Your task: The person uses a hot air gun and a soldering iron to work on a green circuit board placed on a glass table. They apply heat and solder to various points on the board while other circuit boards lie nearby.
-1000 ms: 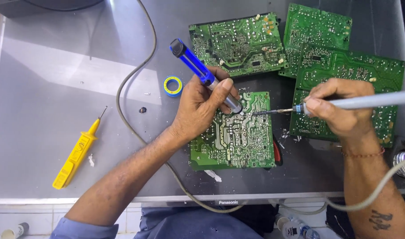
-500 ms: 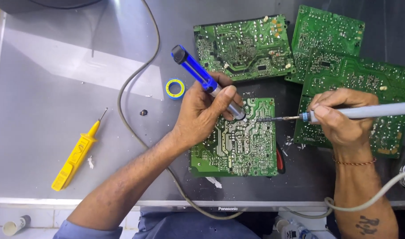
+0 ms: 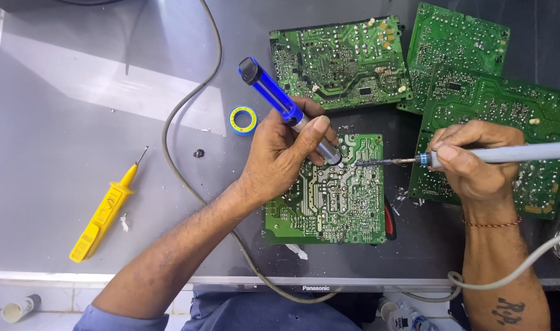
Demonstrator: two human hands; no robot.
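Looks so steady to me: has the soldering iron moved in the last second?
No. The soldering iron stays with its tip at the same spot on the circuit board.

Both forearms are bare from wrist to near the elbow. The left hand (image 3: 286, 156) has no ring or band on it, and its arm ends at the lower left of the frame in a rolled blue sleeve (image 3: 117, 320). The right hand (image 3: 473, 162) has a thin reddish-brown thread bracelet (image 3: 491, 223) round the wrist. Lower on that forearm, at the bottom right of the frame, sits a small dark tattoo (image 3: 508, 310). Blue cloth of the same garment shows at the bottom centre.
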